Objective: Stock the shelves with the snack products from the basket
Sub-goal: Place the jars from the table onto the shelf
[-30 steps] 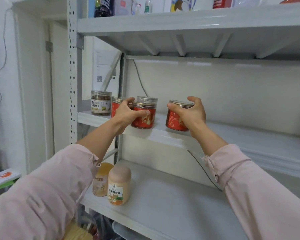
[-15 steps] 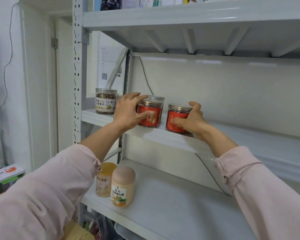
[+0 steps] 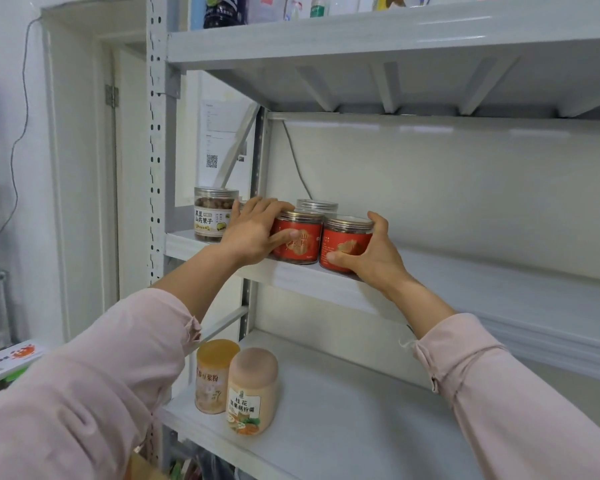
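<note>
Two red-labelled snack jars stand side by side at the front of the middle shelf point(image 3: 465, 289). My left hand point(image 3: 253, 233) grips the left red jar point(image 3: 303, 242), thumb across its label and fingers over its far side. My right hand point(image 3: 374, 254) grips the right red jar point(image 3: 343, 242), fingers curled over the lid rim and thumb low on the label. Both jars rest on the shelf and touch each other. A clear jar point(image 3: 317, 205) stands behind them. A jar of brown snacks point(image 3: 213, 213) stands at the shelf's left end.
Two tall tan canisters point(image 3: 236, 382) stand at the left of the lower shelf point(image 3: 343, 427). Bottles line the top shelf point(image 3: 361, 32). A perforated upright post point(image 3: 155, 133) bounds the left side. The middle shelf is bare to the right of my right hand.
My right hand slid the right red jar leftward until it touches the left one. My left hand's fingers curled further round the left jar.
</note>
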